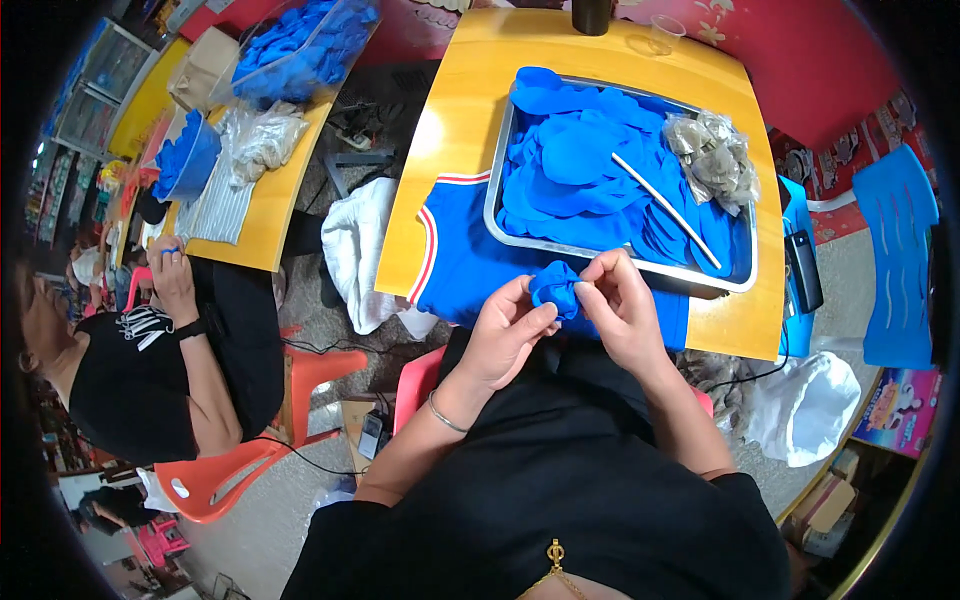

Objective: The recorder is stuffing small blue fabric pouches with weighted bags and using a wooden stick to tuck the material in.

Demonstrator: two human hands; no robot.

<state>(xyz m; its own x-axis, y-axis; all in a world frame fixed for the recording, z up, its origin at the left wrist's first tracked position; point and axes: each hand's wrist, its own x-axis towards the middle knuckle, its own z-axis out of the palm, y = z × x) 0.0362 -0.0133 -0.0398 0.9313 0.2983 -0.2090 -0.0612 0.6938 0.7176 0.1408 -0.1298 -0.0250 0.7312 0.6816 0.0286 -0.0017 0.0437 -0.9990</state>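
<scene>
Between my two hands is a small gathered piece of blue cloth (556, 288), bunched into folds. My left hand (508, 332) pinches it from the left with thumb and fingers. From the right, my right hand (624, 312) grips its edge between thumb and fingertips. Just beyond my hands stands a metal tray (490, 215) heaped with flat, rounded blue cloth pieces (580, 150). A thin white stick (665, 208) lies slanted across the heap. At the tray's right end rests a clear plastic bag (715, 160) of small greyish things that I cannot make out.
A blue garment with red-and-white trim (455, 250) lies under the tray on the yellow table (440, 120). A dark cup (591, 15) and a clear cup (665, 35) stand at the far edge. Left, a seated person (150, 370) is beside another table holding blue pieces. A blue chair (897, 260) stands right.
</scene>
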